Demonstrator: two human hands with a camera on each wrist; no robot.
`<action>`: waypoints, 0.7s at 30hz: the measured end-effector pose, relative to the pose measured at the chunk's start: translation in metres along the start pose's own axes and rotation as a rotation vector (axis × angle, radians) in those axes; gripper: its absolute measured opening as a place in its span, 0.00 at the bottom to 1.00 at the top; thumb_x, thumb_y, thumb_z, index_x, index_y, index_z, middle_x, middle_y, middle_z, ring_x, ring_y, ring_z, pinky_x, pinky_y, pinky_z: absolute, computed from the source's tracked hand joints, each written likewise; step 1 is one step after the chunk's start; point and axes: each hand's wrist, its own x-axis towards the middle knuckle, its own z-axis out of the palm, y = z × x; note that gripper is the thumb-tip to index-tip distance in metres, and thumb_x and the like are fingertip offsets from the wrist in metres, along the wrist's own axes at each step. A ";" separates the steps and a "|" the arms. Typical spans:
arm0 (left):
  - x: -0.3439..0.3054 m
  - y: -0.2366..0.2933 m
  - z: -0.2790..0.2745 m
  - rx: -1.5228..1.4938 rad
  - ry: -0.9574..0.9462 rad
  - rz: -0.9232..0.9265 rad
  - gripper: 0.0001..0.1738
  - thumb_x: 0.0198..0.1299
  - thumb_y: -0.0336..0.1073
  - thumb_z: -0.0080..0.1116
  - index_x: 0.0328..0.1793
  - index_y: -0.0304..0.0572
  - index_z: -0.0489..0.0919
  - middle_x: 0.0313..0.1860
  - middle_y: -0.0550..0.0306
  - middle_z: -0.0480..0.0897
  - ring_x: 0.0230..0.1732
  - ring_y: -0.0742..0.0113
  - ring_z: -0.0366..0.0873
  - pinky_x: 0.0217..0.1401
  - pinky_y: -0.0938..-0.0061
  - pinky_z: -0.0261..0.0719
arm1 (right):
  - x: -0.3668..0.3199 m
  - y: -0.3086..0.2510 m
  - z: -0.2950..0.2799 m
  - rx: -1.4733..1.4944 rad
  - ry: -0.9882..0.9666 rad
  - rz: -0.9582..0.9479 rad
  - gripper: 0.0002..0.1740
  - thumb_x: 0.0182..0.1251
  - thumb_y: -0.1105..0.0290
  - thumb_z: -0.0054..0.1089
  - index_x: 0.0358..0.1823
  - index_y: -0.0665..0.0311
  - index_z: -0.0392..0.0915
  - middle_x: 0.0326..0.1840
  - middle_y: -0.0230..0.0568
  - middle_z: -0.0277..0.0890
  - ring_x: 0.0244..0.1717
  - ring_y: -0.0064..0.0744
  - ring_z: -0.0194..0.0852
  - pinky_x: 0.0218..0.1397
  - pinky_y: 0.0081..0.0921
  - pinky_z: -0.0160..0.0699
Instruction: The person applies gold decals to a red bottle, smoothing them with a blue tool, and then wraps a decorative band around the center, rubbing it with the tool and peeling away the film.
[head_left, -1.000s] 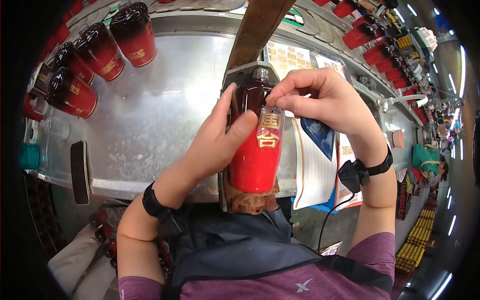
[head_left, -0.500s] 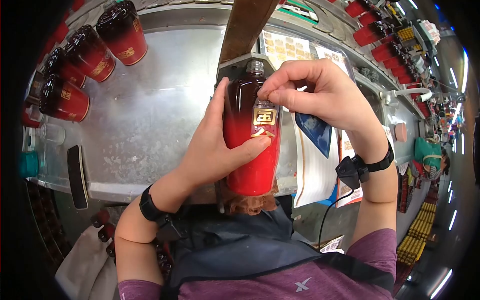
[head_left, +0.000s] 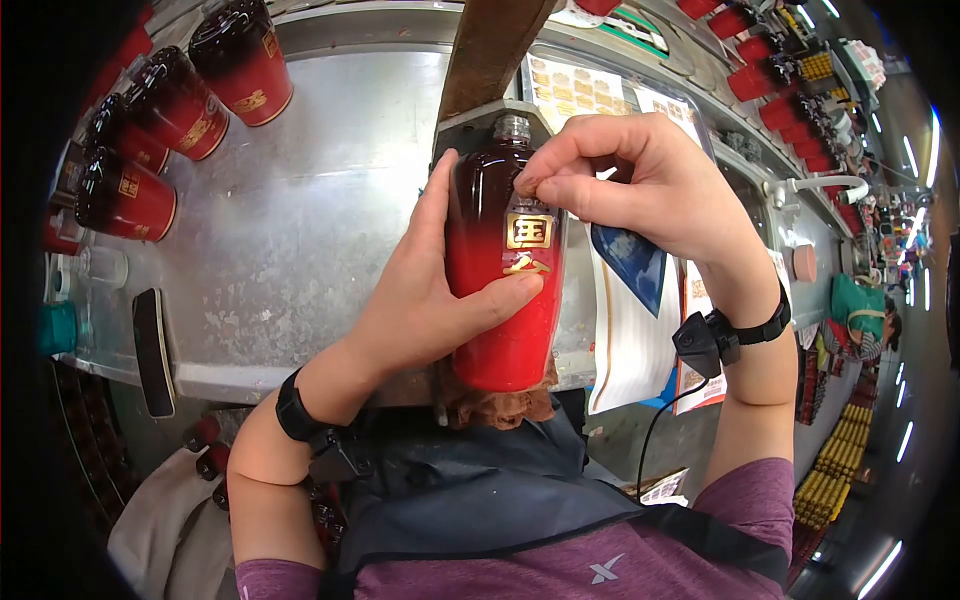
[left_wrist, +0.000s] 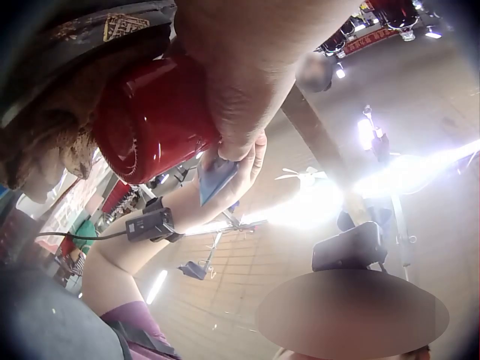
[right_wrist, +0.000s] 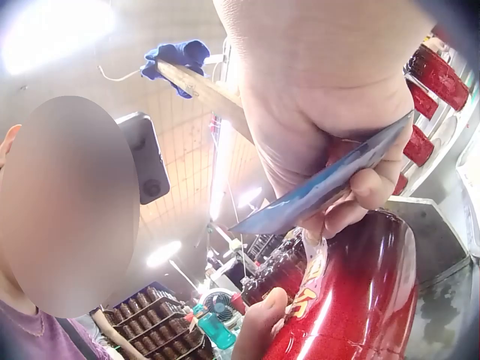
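A glass bottle [head_left: 500,330], black at the neck and fading to red, lies tilted with its neck away from the body. Its front carries a clear film with gold characters [head_left: 529,231]. My left hand [head_left: 415,300] holds the bottle from the left, fingers along its side and thumb across the lower character, partly hiding it. Near the bottle's shoulder, my right thumb and forefinger pinch the film's upper end. A blue triangular scraper [right_wrist: 330,184] is tucked in the other fingers of my right hand [head_left: 640,180].
Under the bottle's base is a brown cloth [head_left: 500,408]. Several red-black bottles [head_left: 240,65] stand at the left of the metal table [head_left: 290,240], with a phone [head_left: 153,350] at its front edge. White sheets [head_left: 625,350] lie right of the bottle. A wooden post [head_left: 490,50] rises behind.
My left thumb has moved from beside the gold characters onto the lower one. The bottle and right hand sit slightly further left in view; the pinch on the film continues.
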 end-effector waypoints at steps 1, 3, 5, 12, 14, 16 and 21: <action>0.000 0.000 0.001 -0.002 0.002 -0.002 0.62 0.56 0.41 0.74 0.81 0.22 0.39 0.73 0.37 0.65 0.72 0.56 0.67 0.73 0.65 0.68 | 0.000 0.000 0.000 0.000 -0.001 0.000 0.08 0.68 0.74 0.64 0.44 0.70 0.86 0.41 0.35 0.86 0.42 0.16 0.79 0.49 0.17 0.76; 0.000 0.001 0.001 -0.004 0.005 -0.004 0.62 0.56 0.41 0.73 0.81 0.22 0.39 0.73 0.37 0.65 0.72 0.56 0.67 0.73 0.65 0.68 | 0.001 -0.001 0.000 -0.013 0.003 -0.002 0.11 0.67 0.71 0.62 0.45 0.71 0.85 0.40 0.37 0.86 0.42 0.20 0.81 0.50 0.20 0.80; 0.000 0.001 0.000 0.010 -0.005 0.005 0.61 0.57 0.41 0.73 0.81 0.22 0.39 0.73 0.37 0.65 0.72 0.56 0.67 0.73 0.65 0.67 | 0.000 -0.001 0.001 -0.013 0.003 0.003 0.11 0.67 0.71 0.62 0.45 0.71 0.85 0.40 0.37 0.86 0.42 0.20 0.81 0.50 0.20 0.80; -0.001 -0.001 -0.002 0.019 -0.009 0.004 0.60 0.58 0.41 0.71 0.81 0.22 0.39 0.73 0.37 0.65 0.72 0.56 0.67 0.74 0.65 0.66 | 0.001 0.000 0.000 -0.024 -0.002 -0.002 0.11 0.67 0.71 0.62 0.45 0.71 0.85 0.39 0.36 0.86 0.42 0.20 0.81 0.50 0.20 0.80; -0.001 -0.002 -0.003 0.033 -0.013 0.006 0.54 0.65 0.42 0.64 0.81 0.23 0.40 0.75 0.39 0.63 0.74 0.57 0.64 0.76 0.66 0.61 | 0.001 -0.001 -0.001 -0.026 -0.001 0.002 0.11 0.67 0.71 0.62 0.45 0.70 0.85 0.39 0.36 0.86 0.42 0.20 0.81 0.50 0.20 0.80; 0.000 0.001 -0.004 -0.080 -0.013 -0.020 0.50 0.68 0.43 0.60 0.82 0.24 0.40 0.75 0.40 0.63 0.75 0.57 0.62 0.77 0.66 0.58 | 0.001 -0.001 0.000 -0.027 -0.002 0.005 0.11 0.67 0.71 0.62 0.45 0.70 0.85 0.39 0.36 0.86 0.42 0.20 0.81 0.50 0.20 0.80; 0.001 0.007 -0.004 -0.204 -0.012 -0.064 0.44 0.73 0.42 0.51 0.82 0.26 0.41 0.77 0.42 0.61 0.77 0.58 0.59 0.79 0.67 0.54 | 0.001 -0.001 -0.001 -0.027 -0.004 0.036 0.09 0.68 0.72 0.65 0.45 0.69 0.86 0.40 0.33 0.85 0.41 0.16 0.79 0.47 0.16 0.76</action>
